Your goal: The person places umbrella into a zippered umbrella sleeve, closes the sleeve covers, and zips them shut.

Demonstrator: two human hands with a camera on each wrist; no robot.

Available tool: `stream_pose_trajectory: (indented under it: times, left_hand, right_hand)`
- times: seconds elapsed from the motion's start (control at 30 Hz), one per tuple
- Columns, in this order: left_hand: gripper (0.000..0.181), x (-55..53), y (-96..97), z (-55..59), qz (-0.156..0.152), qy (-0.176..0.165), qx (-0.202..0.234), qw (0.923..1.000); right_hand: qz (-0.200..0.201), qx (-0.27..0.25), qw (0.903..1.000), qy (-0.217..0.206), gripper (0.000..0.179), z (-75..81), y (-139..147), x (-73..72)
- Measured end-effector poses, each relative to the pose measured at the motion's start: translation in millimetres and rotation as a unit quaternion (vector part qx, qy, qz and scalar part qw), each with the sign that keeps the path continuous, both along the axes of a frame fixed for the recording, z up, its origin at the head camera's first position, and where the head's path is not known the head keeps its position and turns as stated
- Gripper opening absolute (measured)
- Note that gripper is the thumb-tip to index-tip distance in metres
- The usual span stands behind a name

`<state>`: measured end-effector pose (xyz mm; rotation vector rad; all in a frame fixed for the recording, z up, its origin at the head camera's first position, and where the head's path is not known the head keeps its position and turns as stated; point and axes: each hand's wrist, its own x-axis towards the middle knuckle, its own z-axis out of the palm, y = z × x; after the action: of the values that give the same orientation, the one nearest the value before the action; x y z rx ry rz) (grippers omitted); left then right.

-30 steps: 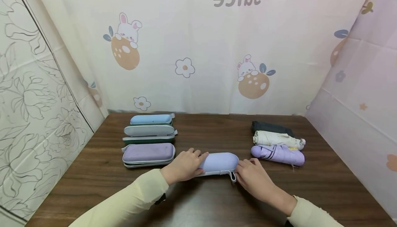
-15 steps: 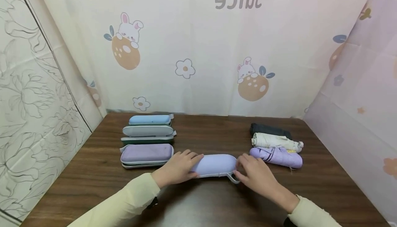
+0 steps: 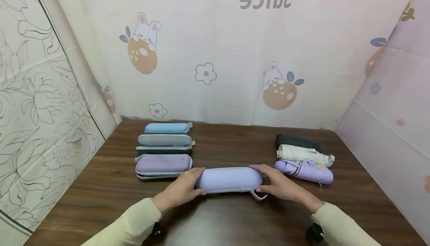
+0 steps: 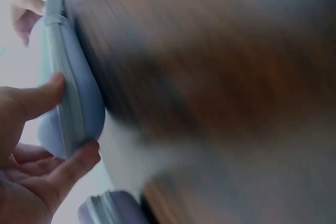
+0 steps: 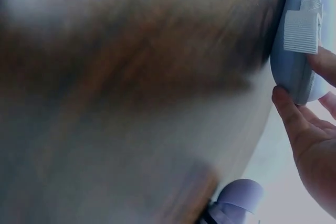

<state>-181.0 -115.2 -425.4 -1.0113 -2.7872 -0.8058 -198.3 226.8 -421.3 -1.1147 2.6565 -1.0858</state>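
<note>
A long lavender zip case (image 3: 229,179) with rounded ends lies across the middle of the table, its lid down. My left hand (image 3: 183,187) grips its left end, thumb on the front seam and fingers around the end. At the other end my right hand (image 3: 277,182) holds the case between thumb and fingers, close to the strap loop (image 3: 258,195). In the left wrist view, the pale zip seam (image 4: 65,93) runs along the case's edge under my thumb. The ribbed loop (image 5: 302,31) shows beside my thumb in the right wrist view.
To the left lie a purple zip case (image 3: 164,164), a grey one (image 3: 164,140) and a light blue one (image 3: 167,128). On the right are folded umbrellas: purple (image 3: 305,171), white (image 3: 304,154) and black (image 3: 297,142). A printed curtain (image 3: 228,100) hangs behind the table.
My left hand has slid to the left end of the lavender case. My right hand has moved off the strap loop and spread around the right end; the loop now sticks out sideways.
</note>
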Motion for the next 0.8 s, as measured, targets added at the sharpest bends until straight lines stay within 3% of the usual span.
stream_pose_trajectory:
  times: [0.17,0.3,0.53,0.8]
  left_hand:
    - [0.064,1.4,5.7,-6.0,0.032,-0.033,0.070,0.9965]
    - [0.065,0.5,8.9,-8.4,0.040,-0.043,0.095,0.9937]
    - [0.063,-8.1,19.1,-2.2,0.029,-0.053,0.094,0.9937]
    - [0.063,-36.1,31.2,20.5,0.043,-0.068,0.066,0.9946]
  right_hand:
    - [-0.036,-0.039,0.9978,-0.040,0.064,-6.0,1.2,1.2]
    - [-0.062,-0.061,0.9937,-0.070,0.064,-7.0,2.6,2.5]
    - [-0.072,-0.072,0.9916,-0.080,0.062,-3.4,13.4,-0.7]
    - [-0.108,-0.092,0.9848,-0.100,0.062,8.4,20.0,-15.6]
